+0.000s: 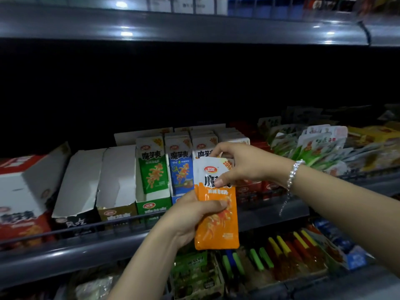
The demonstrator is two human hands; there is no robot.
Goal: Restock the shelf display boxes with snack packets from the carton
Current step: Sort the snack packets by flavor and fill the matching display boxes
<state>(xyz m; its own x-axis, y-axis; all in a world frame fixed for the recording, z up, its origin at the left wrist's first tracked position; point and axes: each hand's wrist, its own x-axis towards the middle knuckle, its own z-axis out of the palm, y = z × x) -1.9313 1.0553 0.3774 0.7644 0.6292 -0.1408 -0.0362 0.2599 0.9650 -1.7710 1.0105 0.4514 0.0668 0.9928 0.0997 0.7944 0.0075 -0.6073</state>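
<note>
I hold a small stack of orange-and-white snack packets (218, 221) upright in front of the middle shelf. My left hand (192, 217) grips the stack's lower left side, thumb across the front. My right hand (236, 165), with a bracelet on its wrist, pinches the stack's white top from above. Just behind stand display boxes: a green box (152, 205) with green packets (152, 167), a blue box with blue packets (180, 169), and a box of white-topped packets (204, 148) partly hidden by my right hand. The carton is not in view.
Left of the green box stand a brown display box (118, 187) and a black one (79, 187) whose insides show only white card, then a red box (23, 202). Bagged snacks (320, 148) fill the shelf's right. The shelf rail (86, 252) runs in front; more goods lie on the shelf below.
</note>
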